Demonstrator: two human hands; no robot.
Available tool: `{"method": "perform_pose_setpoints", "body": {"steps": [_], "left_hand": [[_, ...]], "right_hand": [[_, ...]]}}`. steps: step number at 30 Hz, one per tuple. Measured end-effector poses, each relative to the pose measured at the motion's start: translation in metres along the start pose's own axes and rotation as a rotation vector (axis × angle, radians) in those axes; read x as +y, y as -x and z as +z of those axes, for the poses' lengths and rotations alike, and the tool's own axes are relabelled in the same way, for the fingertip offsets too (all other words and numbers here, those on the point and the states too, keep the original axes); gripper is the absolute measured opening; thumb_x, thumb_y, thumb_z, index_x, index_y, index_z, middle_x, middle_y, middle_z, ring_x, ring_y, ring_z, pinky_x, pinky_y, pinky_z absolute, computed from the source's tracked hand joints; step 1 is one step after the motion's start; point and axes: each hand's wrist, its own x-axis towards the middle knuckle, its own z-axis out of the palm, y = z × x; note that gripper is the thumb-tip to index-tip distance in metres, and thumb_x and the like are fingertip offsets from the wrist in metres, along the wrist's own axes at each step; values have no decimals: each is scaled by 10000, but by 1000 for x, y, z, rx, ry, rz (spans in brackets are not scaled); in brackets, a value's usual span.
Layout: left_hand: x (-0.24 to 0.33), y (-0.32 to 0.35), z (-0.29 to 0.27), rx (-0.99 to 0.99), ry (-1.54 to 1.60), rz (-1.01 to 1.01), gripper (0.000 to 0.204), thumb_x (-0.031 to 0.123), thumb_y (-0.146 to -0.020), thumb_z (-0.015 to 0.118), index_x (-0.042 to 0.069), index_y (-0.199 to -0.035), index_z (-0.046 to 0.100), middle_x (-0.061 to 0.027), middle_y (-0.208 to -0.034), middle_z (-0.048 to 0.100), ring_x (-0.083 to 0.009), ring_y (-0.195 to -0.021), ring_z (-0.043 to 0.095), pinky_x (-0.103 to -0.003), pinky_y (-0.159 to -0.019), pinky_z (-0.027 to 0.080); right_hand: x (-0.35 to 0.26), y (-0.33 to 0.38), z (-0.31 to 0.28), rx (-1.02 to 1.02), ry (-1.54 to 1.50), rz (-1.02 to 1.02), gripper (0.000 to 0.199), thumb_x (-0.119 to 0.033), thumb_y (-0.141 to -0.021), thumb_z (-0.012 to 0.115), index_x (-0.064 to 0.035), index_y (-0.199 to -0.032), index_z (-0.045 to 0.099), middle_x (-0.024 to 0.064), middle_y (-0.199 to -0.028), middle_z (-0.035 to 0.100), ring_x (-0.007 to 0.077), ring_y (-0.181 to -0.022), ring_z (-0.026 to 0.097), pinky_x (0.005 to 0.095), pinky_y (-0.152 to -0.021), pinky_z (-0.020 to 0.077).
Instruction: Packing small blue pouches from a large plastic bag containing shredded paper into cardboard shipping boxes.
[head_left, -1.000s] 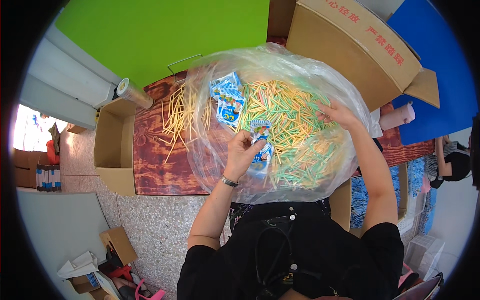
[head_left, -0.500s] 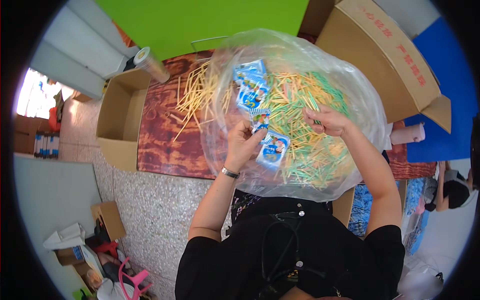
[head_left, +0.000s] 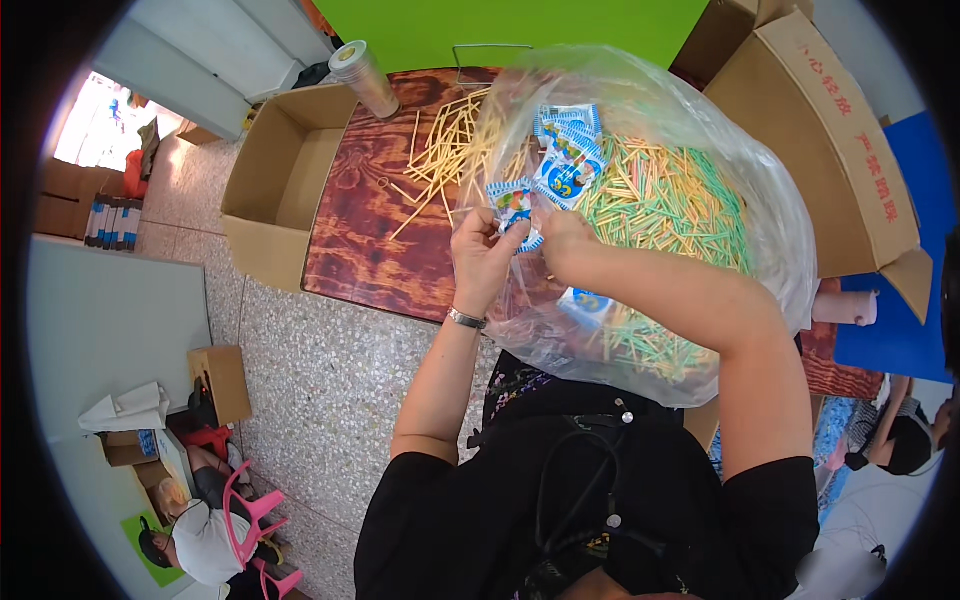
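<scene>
Step in hand: You were handling one small blue-and-white sachet (head_left: pixel 512 205) at the mouth of the clear plastic bag (head_left: pixel 770 230); by my reading you were in the middle of sorting or opening that packet, with the sticks not yet touched.
Next move calls for: A steady two-handed hold, I judge, since the packet was small and slick and the bag film sagged close under your wrists.
Left hand: Your left hand (head_left: pixel 485 258) was raised over the edge of the bench (head_left: pixel 360 220), palm turned inward, fingers curled up toward the sachet.
Left grip: Thumb and fingertips pressed together on the lower left part of the sachet.
Right hand: Your right hand (head_left: pixel 568 243) came in from the right across the bag, forearm lying over the film, knuckles toward the camera.
Right grip: Fingers closed at the sachet's right side; how firmly they pinched it, I could not tell.
Where the sachet was: Held up between both hands, just above the bag's near rim.
Other sachets: More blue-and-white packets (head_left: pixel 568 150) lay inside the bag on top of the sticks.
Sticks: Green and yellow sticks (head_left: pixel 660 200) filled the bag; loose pale sticks (head_left: pixel 445 150) lay on the bench beside it.
Around: An open cardboard box (head_left: pixel 280 190) stood left of the bench.
</scene>
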Motion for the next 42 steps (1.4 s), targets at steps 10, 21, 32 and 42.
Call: {"method": "perform_pose_setpoints", "body": {"steps": [10, 21, 32, 42], "left_hand": [[-9, 0, -7, -13, -135, -6, 250, 36, -819, 733, 52, -774, 488, 38, -716, 512, -6, -613, 511, -181, -496, 413], [-19, 7, 1, -3, -309, 244, 223, 15, -747, 774, 28, -866, 586, -34, -777, 591, -82, -664, 560, -242, -572, 469], [-4, 2, 39, -83, -589, 451, 254, 47, -719, 798, 39, -867, 592, -70, -797, 618, -145, -626, 584, -260, -545, 468], [-1, 1, 42, -121, -653, 580, 253, -46, -693, 747, 27, -861, 573, -89, -818, 611, -198, -667, 613, -279, -565, 502]], "right_hand": [[-33, -22, 10, -142, 334, 152, 324, -457, -904, 566, -207, -700, 597, -14, -782, 515, 111, -695, 498, 315, -507, 452], [81, 95, -58, 169, -256, -204, 168, -220, -897, 576, -69, -969, 577, 167, -789, 633, 335, -794, 644, 449, -670, 499], [120, 146, -128, 264, -368, -458, 268, -259, -882, 630, -6, -870, 542, 204, -746, 592, 408, -750, 582, 473, -678, 459], [106, 146, -143, 102, -144, -295, 292, -262, -820, 696, 24, -854, 646, 212, -794, 650, 382, -810, 640, 455, -724, 508]]}}
